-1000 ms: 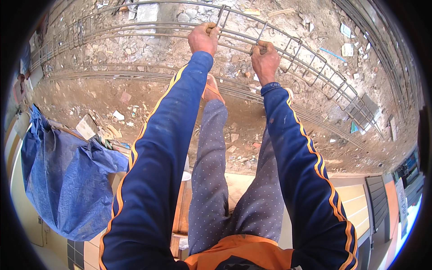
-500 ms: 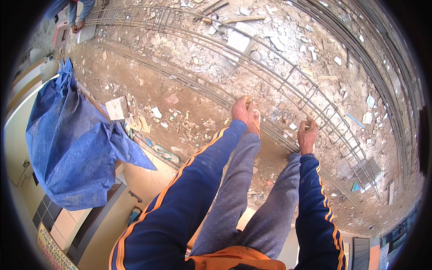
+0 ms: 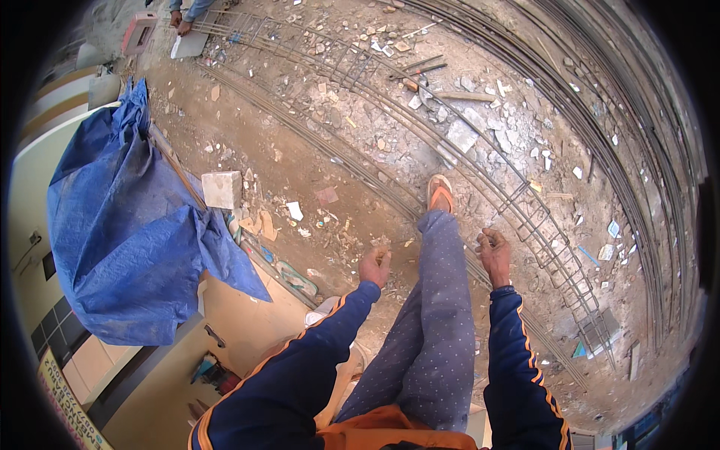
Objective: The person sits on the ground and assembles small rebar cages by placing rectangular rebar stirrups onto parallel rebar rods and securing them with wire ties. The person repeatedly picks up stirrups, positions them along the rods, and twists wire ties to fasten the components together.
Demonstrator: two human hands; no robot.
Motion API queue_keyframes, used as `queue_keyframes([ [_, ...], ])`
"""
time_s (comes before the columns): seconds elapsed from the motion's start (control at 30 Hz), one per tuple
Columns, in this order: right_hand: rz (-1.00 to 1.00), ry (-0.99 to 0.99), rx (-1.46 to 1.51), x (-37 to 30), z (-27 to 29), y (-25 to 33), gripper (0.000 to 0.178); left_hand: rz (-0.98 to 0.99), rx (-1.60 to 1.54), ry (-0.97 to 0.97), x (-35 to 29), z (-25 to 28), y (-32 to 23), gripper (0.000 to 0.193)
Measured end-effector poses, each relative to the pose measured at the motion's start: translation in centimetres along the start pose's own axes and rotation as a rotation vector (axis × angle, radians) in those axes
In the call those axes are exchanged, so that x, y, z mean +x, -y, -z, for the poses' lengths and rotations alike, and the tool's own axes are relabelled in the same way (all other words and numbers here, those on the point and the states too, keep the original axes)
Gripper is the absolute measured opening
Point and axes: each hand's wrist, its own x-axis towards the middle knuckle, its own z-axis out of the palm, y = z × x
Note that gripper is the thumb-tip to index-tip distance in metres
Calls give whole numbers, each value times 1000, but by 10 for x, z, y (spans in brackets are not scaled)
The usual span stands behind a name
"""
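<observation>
My left hand (image 3: 375, 267) hangs over the dirt beside my leg, its fingers curled in and nothing showing in them. On the other side of the leg, my right hand (image 3: 494, 258) has loosely bent fingers with a gap between them, and no object shows there. An orange-strapped sandal (image 3: 440, 192) is on my forward foot, beside a long bundle of thin steel bars (image 3: 337, 156). Nearest to my right hand, though apart from it, lies a long rebar cage (image 3: 517, 201) with square stirrups, curving across the ground in this view.
More rebar (image 3: 577, 112) runs along the right. Broken concrete (image 3: 463, 135) and rubble litter the ground. At left a blue tarp (image 3: 127, 240) drapes over a structure, near a pale block (image 3: 222, 189). Another person's hands (image 3: 180, 22) work by the cage's far end.
Both hands have come lower and closer to my body, the left one most. My forward leg now stretches ahead between them. The ground has shifted in view as I move.
</observation>
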Motion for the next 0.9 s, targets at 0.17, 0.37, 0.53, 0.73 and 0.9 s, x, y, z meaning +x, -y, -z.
queue_keyframes([
  [0.17,-23,85,46,20,-59,21,30,16,-108,23,25,9,-50,30],
  [0.37,-67,105,146,36,-106,90,26,27,-181,168,99,29,-138,30],
  [0.53,30,99,121,57,-152,149,25,4,-274,91,164,87,-171,30],
  [0.73,217,33,83,90,-222,170,25,-117,-227,98,219,177,-178,31],
  [0.9,20,44,127,75,-264,244,33,95,-200,179,246,235,-181,31],
])
